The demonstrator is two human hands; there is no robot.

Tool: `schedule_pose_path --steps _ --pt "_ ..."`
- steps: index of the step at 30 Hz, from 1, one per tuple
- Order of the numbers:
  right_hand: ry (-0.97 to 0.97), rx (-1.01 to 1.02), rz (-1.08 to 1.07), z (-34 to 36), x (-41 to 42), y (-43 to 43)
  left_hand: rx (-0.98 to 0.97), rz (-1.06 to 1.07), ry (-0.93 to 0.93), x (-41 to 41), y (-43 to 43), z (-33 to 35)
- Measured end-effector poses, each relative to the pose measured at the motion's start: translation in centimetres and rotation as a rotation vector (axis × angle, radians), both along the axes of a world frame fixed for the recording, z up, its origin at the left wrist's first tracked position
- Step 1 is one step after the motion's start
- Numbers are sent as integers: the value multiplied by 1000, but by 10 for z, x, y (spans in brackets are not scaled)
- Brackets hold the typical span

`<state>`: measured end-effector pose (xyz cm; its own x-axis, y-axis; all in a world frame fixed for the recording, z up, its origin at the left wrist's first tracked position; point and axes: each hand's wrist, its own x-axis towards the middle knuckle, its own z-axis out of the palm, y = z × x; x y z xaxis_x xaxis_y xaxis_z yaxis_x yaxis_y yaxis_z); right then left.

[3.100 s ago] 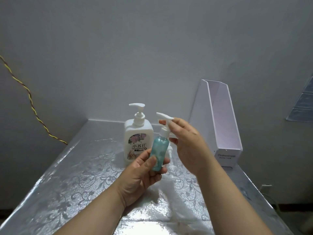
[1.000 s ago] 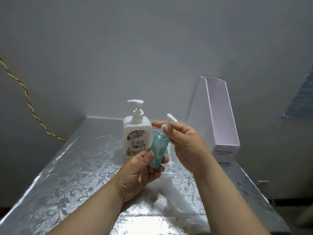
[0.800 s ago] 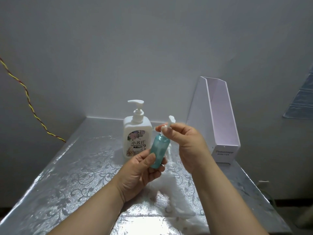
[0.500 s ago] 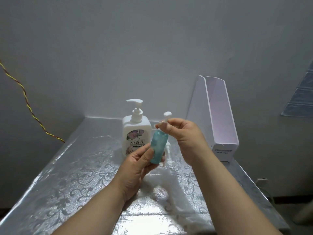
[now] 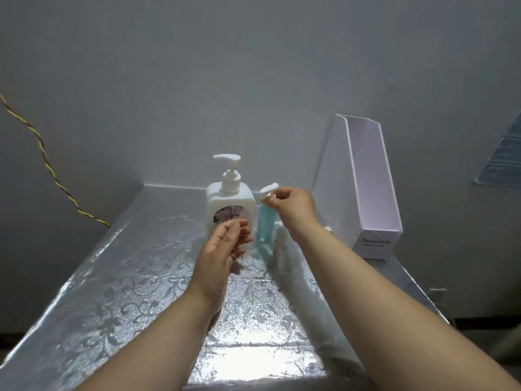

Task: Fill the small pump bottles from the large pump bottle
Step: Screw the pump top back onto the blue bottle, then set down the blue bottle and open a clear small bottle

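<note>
Pinching the white pump head (image 5: 269, 189) of the small teal bottle (image 5: 264, 225) with the right hand (image 5: 293, 207), a person is apparently opening it just at 3 o'clock of the large pump bottle (image 5: 229, 201), the left hand (image 5: 222, 249) loose and empty, with filling seemingly not yet begun.

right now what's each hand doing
Left hand: open, holding nothing.
Right hand: pinching the white pump top of the small teal plastic bottle.

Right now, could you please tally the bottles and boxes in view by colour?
White: 2, the large pump bottle and the file box.
Teal: 1, the small pump bottle, its pump pinched by the right hand.
Unclear: a blurred pale shape beside it, not counted.
Total: 3.
</note>
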<state>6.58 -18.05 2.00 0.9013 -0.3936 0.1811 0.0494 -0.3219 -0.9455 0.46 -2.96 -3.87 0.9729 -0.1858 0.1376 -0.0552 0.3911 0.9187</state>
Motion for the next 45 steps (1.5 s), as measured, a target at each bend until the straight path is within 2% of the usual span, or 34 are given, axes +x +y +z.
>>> schedule_pose_path --steps 4,6,9,11,14,16,20,23,25,30,35,39,45 --pt "49 -46 36 -2 0 -3 11 -7 -5 1 0 -1" --pt "71 7 71 2 -3 -9 1 -10 -11 2 0 -3" --pt "140 17 -20 1 -3 -24 -3 -21 -21 3 -1 -2" --pt "252 -278 -97 -5 -1 -32 14 -27 -24 2 -2 -1" --pt "485 -725 -54 -18 -3 -25 58 -27 -61 1 -3 0" --pt "545 -814 -34 -28 -2 -18 72 -22 -68 0 -3 0" --pt "576 -859 -36 -29 -5 -13 103 -3 -49 1 -2 -2" --pt "496 -766 -116 -18 -18 -19 116 0 -48 1 -2 -3" --pt "396 -622 -182 -10 -32 -20 120 -8 -74 1 -3 -3" --pt "-56 -258 -316 -3 -77 -9 248 -48 -184 -2 -5 -1" --pt "-435 -112 -192 -16 -95 8 416 -38 -313 -3 -7 -2" --pt "-507 -99 -81 -33 -92 21 554 30 -416 -2 -9 -4" --pt "-541 -19 23 -48 -87 23 583 106 -508 0 -8 -5"
